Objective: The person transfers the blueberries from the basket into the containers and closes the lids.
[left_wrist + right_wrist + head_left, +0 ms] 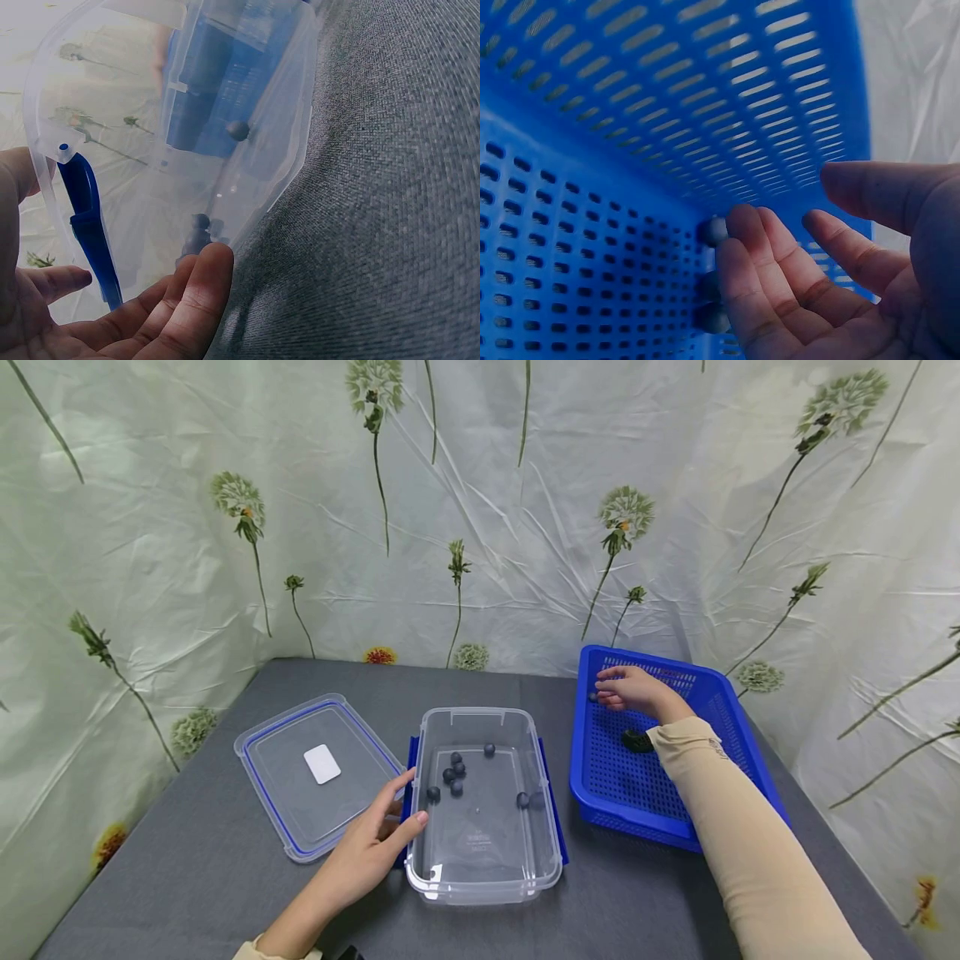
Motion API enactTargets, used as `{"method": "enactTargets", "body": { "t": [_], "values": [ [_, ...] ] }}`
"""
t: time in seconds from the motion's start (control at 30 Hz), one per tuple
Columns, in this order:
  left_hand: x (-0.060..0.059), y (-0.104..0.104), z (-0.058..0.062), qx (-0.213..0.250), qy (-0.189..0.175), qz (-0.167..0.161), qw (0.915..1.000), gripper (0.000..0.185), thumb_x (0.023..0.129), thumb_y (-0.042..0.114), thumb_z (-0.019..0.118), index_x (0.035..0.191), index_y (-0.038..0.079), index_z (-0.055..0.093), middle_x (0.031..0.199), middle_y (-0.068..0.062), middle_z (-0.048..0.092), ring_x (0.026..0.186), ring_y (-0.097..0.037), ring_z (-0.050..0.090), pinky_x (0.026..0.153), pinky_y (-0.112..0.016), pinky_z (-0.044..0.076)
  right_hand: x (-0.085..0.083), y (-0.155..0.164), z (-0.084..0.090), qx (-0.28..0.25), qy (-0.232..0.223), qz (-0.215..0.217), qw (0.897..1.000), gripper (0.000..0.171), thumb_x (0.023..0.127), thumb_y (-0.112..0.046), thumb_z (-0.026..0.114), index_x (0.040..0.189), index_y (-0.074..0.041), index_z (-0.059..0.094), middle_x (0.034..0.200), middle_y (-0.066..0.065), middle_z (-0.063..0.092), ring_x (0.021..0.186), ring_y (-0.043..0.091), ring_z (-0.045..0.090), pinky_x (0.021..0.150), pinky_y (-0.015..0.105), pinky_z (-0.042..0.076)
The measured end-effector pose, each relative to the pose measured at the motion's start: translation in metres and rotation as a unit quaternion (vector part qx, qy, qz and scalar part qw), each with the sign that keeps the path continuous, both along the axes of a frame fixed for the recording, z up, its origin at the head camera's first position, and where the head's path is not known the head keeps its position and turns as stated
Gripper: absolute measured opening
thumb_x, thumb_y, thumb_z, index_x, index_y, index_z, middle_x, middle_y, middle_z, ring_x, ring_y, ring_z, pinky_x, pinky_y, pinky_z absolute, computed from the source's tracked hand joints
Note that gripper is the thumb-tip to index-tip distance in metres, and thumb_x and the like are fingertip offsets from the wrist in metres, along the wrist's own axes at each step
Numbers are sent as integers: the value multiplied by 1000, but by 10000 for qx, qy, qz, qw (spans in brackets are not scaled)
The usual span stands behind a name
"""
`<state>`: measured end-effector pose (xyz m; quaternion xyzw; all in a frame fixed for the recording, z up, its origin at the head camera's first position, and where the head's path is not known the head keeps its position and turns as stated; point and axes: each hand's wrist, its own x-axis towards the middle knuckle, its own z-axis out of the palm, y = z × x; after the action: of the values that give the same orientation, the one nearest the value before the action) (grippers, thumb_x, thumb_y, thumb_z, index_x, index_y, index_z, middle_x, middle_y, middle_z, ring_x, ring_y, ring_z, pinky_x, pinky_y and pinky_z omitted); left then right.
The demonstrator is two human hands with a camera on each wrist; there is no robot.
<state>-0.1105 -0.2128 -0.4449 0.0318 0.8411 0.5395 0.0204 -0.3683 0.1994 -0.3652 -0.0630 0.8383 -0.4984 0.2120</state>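
My left hand (367, 847) holds the left side of a clear plastic container (480, 881) with blue side latches, thumb over the rim and fingers along the outside wall. Several blueberries (457, 787) lie scattered on the container's floor. My right hand (633, 689) reaches down inside a blue perforated basket (588, 760), its fingers loosely bent and apart. In the right wrist view, several blueberries (714, 319) sit in the basket's corner, right at those fingertips and partly hidden by them. Nothing shows between thumb and fingers.
Left of the container lies its clear lid (281, 760) with a blue seal and a white label (322, 764). A dark green object (637, 742) shows in the basket beneath the right wrist. Everything stands on a grey cloth-covered table (225, 877), backed by a flower-printed curtain (487, 510).
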Motion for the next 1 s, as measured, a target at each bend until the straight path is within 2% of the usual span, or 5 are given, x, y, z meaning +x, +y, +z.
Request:
{"method": "enactTargets", "body": {
  "t": [0.33, 0.67, 0.77, 0.9, 1.0],
  "values": [
    [3, 1, 1, 40, -38, 43, 10000, 66, 105, 38, 69, 164, 36, 40, 131, -14, 73, 108, -20, 77, 91, -44, 60, -6, -5, -20, 371, -439, 102, 9983, 66, 113, -12, 47, 165, 13, 14, 101, 1, 60, 77, 1, 62, 74, 21, 55],
    [1, 0, 1, -26, 0, 65, 10000, 66, 105, 39, 69, 164, 38, 40, 130, -13, 73, 105, -16, 77, 91, -43, 59, -9, -7, -24, 507, -704, 367, 9956, 71, 114, -13, 44, 167, 11, 3, 136, 17, 52, 98, 7, 58, 91, 27, 53],
    [0, 0, 1, -45, 10, 70, 10000, 66, 105, 40, 69, 164, 38, 41, 130, -12, 73, 105, -16, 77, 90, -42, 59, -10, -6, -25, 499, -727, 315, 9956, 70, 114, -13, 44, 167, 12, 5, 128, 11, 56, 93, 5, 58, 86, 23, 53],
    [0, 0, 0, -34, 3, 53, 10000, 66, 105, 40, 69, 164, 39, 40, 129, -12, 73, 105, -16, 77, 90, -41, 59, -12, -5, -26, 340, -797, 209, 9960, 68, 114, -11, 44, 166, 12, 8, 104, -3, 57, 82, 0, 56, 78, 18, 51],
    [-1, 0, 0, -28, 8, 39, 10000, 66, 105, 39, 69, 164, 39, 40, 129, -12, 73, 104, -15, 76, 90, -41, 58, -12, -5, -27, 270, -800, 126, 9963, 65, 113, -11, 45, 165, 13, 12, 94, -8, 56, 79, -2, 55, 75, 16, 50]
  ]
}}
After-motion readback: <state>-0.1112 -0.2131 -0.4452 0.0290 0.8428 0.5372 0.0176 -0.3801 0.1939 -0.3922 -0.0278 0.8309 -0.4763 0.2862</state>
